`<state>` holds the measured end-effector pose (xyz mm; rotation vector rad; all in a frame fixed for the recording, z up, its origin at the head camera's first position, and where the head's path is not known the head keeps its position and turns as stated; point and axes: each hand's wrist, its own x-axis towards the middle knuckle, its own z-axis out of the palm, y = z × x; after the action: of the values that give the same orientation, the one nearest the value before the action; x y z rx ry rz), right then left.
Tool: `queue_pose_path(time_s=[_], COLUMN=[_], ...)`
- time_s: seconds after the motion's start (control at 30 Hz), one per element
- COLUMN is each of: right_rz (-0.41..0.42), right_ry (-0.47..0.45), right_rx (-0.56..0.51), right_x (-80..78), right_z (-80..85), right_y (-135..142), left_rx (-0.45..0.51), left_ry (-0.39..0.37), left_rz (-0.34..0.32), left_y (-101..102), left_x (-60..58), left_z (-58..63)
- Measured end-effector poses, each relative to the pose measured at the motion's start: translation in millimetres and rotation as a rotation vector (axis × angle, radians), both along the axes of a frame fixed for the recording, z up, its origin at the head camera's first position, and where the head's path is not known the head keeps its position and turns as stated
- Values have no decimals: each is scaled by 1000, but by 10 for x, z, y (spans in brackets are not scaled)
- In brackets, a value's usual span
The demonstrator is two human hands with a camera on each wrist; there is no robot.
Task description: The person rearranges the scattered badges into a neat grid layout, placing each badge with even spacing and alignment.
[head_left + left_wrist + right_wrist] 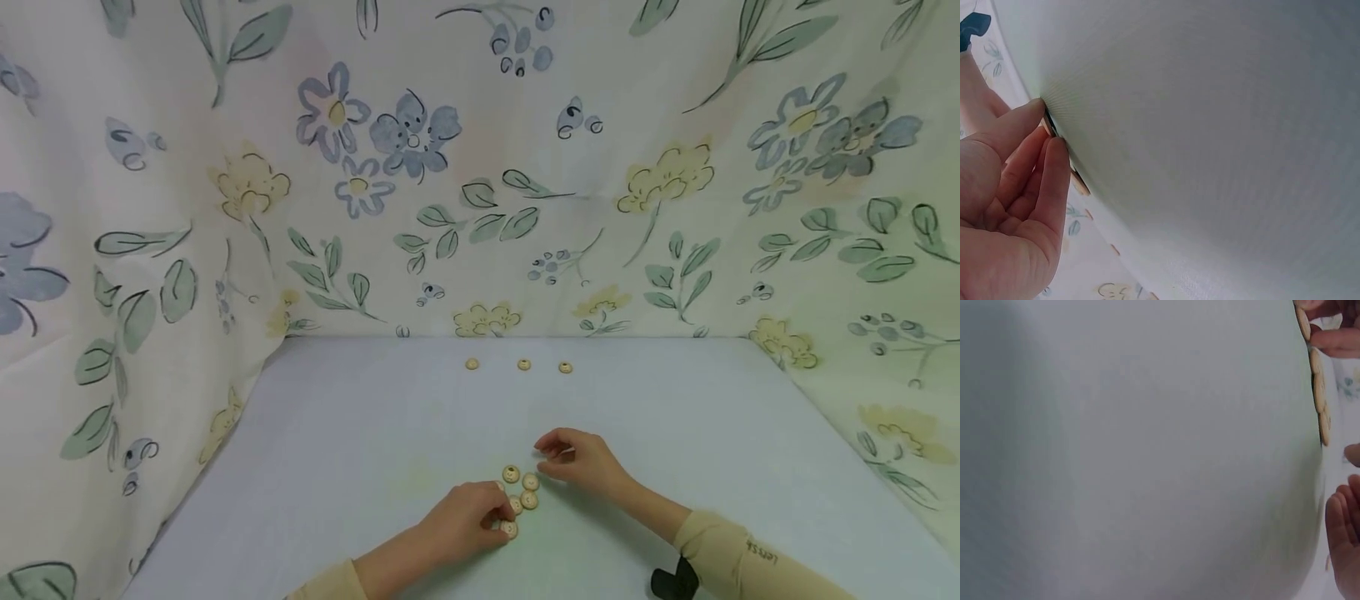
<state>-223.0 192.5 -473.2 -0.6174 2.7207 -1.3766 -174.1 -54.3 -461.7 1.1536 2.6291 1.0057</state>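
Observation:
Several round wooden buttons lie close together on the white table, among them one button [511, 474] at the top of the group and another [530, 482] nearest my right hand. My left hand [467, 521] pinches the lowest button [508, 529] between thumb and fingers, down at the tabletop. That hand partly covers a button at the group's left side. In the left wrist view, thumb and fingertips meet the edge of a thin wooden button [1049, 122]. Just right of the group, my right hand [581, 458] hovers with fingers loosely bent and nothing visible in them.
Three more wooden buttons [524, 364] sit spaced in a row near the back of the white table [360, 425]. A flowered cloth [480, 167] hangs behind and along both sides. A black strap piece [675, 579] is on the right wrist.

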Motion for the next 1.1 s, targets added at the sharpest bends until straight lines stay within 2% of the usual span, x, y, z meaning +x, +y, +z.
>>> queue_pose_path(time_s=[0.4, 0.73, 1.1], right_rz=[82, 135, 138], right_ry=[31, 86, 88], right_rx=[-23, -8, 8], right_x=[159, 178, 177], right_z=[-68, -121, -105], right_y=[-26, -61, -93], left_rx=[20, 17, -13], left_ry=[4, 3, -19], left_rz=[-11, -17, -2], left_y=[-7, -6, -3], left_x=[-2, 12, -1], left_z=[20, 21, 25])
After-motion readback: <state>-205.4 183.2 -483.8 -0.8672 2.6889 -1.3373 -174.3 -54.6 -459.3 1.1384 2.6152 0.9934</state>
